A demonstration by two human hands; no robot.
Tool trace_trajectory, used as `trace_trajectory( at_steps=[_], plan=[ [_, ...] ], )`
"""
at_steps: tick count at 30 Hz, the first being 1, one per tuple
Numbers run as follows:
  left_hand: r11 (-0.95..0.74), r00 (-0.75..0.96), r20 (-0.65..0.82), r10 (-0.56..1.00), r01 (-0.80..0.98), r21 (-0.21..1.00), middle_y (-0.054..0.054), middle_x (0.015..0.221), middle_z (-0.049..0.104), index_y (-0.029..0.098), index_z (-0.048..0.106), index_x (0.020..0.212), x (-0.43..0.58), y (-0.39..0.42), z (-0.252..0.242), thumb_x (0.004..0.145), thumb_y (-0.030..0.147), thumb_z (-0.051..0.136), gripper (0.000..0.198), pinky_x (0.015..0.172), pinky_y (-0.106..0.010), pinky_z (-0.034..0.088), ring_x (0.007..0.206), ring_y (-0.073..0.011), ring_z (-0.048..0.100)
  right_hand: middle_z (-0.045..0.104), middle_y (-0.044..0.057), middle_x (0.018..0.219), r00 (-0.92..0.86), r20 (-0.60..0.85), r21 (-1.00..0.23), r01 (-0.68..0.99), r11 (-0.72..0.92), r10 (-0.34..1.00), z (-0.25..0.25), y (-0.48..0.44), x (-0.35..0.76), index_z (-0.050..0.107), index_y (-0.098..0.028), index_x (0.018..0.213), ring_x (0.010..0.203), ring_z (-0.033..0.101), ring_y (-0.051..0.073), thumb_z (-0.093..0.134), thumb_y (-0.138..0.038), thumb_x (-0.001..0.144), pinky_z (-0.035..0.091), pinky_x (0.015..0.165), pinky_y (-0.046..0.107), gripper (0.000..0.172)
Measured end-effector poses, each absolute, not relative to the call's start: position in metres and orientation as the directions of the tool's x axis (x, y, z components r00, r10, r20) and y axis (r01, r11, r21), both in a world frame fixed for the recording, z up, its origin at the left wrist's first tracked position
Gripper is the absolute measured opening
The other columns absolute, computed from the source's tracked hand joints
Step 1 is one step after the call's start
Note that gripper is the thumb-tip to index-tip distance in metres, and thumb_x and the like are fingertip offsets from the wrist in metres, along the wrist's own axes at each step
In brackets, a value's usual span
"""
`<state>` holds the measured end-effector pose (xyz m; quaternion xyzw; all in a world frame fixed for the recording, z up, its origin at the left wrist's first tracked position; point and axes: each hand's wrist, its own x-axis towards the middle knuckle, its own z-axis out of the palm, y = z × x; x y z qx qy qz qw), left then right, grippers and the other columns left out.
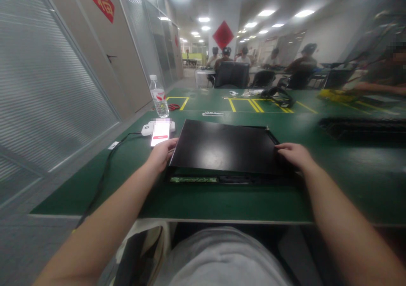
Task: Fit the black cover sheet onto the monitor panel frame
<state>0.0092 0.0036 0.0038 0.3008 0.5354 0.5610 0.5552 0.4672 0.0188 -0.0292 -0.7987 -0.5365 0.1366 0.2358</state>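
Note:
A flat black cover panel lies on top of a low black chassis on the green table; a strip of green circuit board shows under its raised near edge. My left hand grips the panel's left edge with curled fingers. My right hand holds the panel's right edge, fingers bent over it.
A lit phone rests on a white device left of the panel, with a black cable running off the table. A water bottle and red scissors stand behind. A black keyboard-like unit lies right. Other people sit at far desks.

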Motion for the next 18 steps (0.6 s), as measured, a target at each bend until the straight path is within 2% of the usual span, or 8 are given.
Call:
trace_trajectory(
  at_steps=[3,6,13,18],
  plan=[
    [0.157,-0.230,-0.220,0.948,-0.263,0.952,-0.011,0.082,0.080,0.010,0.080,0.091,0.007,0.006,0.001,0.066,0.013,0.072,0.026,0.055,-0.025,0.056,0.071,-0.0218,0.075,0.078,0.006,0.086,0.388,0.036,-0.526,0.791,-0.313,0.921,-0.030,0.019,0.468,0.085,-0.024,0.101,0.072,0.067,0.020,0.068,-0.025,0.079,0.047,0.065,0.029,0.028],
    [0.118,-0.249,-0.172,0.953,-0.219,0.968,-0.011,0.087,0.080,0.012,0.079,0.090,0.004,0.006,-0.003,0.063,0.014,0.081,0.028,0.065,-0.028,0.060,0.081,-0.0237,0.076,0.078,0.006,0.087,0.386,0.050,-0.531,0.792,-0.303,0.921,-0.031,0.020,0.468,0.085,-0.024,0.100,0.072,0.067,0.020,0.068,-0.025,0.079,0.046,0.063,0.029,0.027],
    [0.121,-0.163,-0.151,0.975,-0.180,0.976,-0.012,0.085,0.081,0.011,0.080,0.097,-0.001,0.005,-0.008,0.058,0.013,0.092,0.040,0.069,-0.031,0.062,0.073,-0.0230,0.076,0.078,0.006,0.092,0.389,0.011,-0.522,0.788,-0.327,0.921,-0.029,0.020,0.468,0.084,-0.024,0.106,0.077,0.068,0.021,0.067,-0.025,0.081,0.047,0.066,0.029,0.030],
    [0.126,-0.193,-0.156,0.969,-0.159,0.979,-0.012,0.084,0.080,0.010,0.078,0.104,0.000,0.004,-0.008,0.061,0.010,0.091,0.045,0.067,-0.030,0.062,0.069,-0.0215,0.076,0.078,0.006,0.091,0.386,0.014,-0.525,0.788,-0.322,0.922,-0.030,0.020,0.469,0.083,-0.023,0.107,0.075,0.068,0.021,0.068,-0.025,0.080,0.047,0.065,0.029,0.031]
  ],
)
